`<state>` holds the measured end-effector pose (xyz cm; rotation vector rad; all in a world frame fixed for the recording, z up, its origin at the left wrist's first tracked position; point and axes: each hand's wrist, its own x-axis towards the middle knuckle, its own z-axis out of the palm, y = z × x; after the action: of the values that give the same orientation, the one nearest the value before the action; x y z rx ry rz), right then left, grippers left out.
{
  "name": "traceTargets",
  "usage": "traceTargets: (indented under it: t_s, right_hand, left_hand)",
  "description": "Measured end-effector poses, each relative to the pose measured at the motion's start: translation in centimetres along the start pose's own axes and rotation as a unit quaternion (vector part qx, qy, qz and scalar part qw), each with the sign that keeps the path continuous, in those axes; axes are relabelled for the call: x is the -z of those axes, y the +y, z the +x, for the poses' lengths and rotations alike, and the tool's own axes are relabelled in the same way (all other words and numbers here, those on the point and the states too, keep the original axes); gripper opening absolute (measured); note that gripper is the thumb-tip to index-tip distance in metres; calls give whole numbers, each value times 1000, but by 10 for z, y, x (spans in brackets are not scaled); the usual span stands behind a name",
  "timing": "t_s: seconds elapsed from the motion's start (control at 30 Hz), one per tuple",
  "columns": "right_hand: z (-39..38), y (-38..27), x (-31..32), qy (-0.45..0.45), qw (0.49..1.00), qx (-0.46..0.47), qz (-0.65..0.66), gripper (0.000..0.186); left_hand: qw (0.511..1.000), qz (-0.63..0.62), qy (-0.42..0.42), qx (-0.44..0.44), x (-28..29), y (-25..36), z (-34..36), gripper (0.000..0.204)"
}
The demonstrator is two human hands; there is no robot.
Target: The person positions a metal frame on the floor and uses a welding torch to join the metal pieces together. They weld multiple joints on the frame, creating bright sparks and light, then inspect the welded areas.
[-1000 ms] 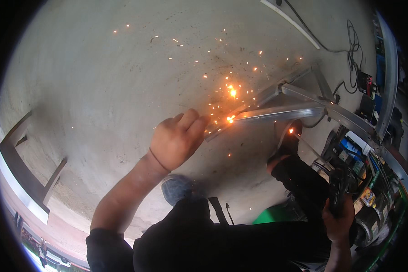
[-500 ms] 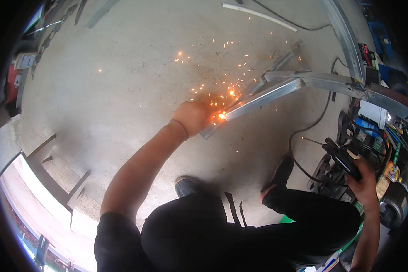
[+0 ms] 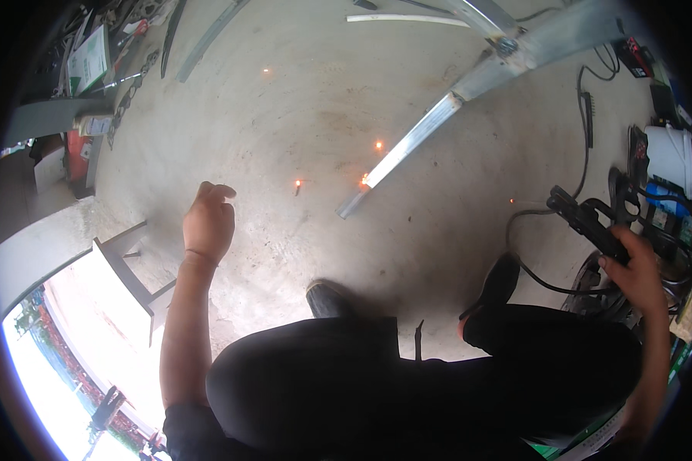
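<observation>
My left hand (image 3: 209, 224) is raised over the floor on the left, empty, its fingers loosely curled and apart, away from the metalwork. My right hand (image 3: 629, 265) is closed on a black welding electrode holder (image 3: 588, 223) at the right, with a thin rod reaching left to a small glowing tip. A galvanised steel tube frame (image 3: 496, 69) extends from the upper right to the middle. Its bright diagonal tube (image 3: 411, 138) ends near an orange glowing joint (image 3: 364, 181), with a short duller piece (image 3: 350, 203) beyond. A few glowing bits (image 3: 298, 184) lie on the floor.
Black cables (image 3: 550, 288) loop along the right beside a white bucket (image 3: 665, 154) and assorted gear. Loose metal strips (image 3: 200, 54) and a white pipe (image 3: 400, 19) lie toward the top. A board with legs (image 3: 123, 280) stands at lower left. My shoes (image 3: 498, 280) rest on the concrete floor (image 3: 284, 131).
My left hand has let go of the frame's lower end and moved left. The shower of sparks has mostly died away. The frame appears shifted in view, and my right hand remains on the holder.
</observation>
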<state>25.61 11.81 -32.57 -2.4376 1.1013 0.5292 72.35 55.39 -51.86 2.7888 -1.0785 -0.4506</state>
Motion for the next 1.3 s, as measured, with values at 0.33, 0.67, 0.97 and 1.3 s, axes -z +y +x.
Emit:
traceTargets:
  t_s: [0.33, 0.67, 0.97, 1.3]
  right_hand:
    - [58, 77, -67, -141, 949, 12, 283, 26]
    - [44, 94, -136, -103, 872, -35, 478, 25]
    - [44, 95, -148, -40, 831, -34, 554, 21]
    - [43, 80, -159, -3, 813, -41, 580, 15]
  left_hand:
    - [980, -43, -76, -178, 102, 230, 53, 21]
    - [954, -204, -112, -190, 38, 311, 124, 42]
    - [858, -466, -90, -197, 56, 316, 119, 22]
    - [909, -387, -79, -131, 43, 315, 106, 44]
